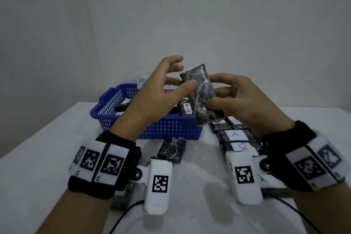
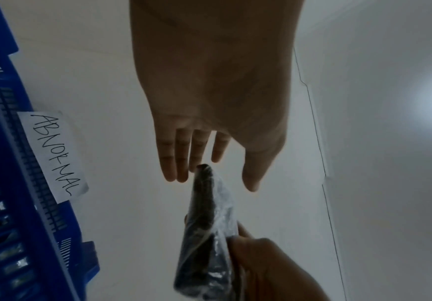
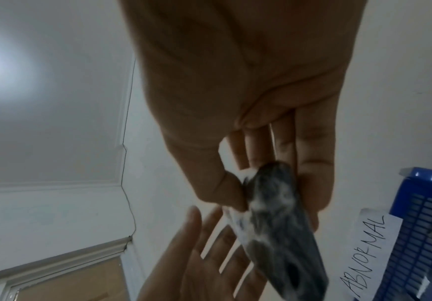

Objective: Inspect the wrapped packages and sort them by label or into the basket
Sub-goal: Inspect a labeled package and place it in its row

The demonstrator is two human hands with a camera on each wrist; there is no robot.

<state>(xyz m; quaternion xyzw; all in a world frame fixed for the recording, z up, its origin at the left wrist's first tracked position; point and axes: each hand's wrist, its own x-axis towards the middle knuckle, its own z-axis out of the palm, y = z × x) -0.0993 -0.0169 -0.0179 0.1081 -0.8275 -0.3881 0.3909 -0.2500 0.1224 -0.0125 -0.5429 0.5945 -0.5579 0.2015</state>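
Blue basket point(image 1: 171, 129) labelled ABNORMAL, wrapped packages point(image 1: 187, 109) inside; another package point(image 1: 202, 94) pinched in right hand point(image 1: 245, 104), left hand point(image 1: 157, 93) spread, empty.

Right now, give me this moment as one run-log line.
right hand: pinches wrapped package, raised over blue basket | left hand: open, beside package | visible side: no label | basket tag: ABNORMAL

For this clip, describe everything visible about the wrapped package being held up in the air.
The wrapped package is a dark, flat oblong block in crinkled clear plastic film with loose thread-like strands across it. No label shows on any visible face. It is held nearly upright, slightly tilted, above the near right corner of the blue basket. The right hand pinches its lower end between thumb and fingers; the left hand, fingers spread, is at its upper part, thumb against the side.
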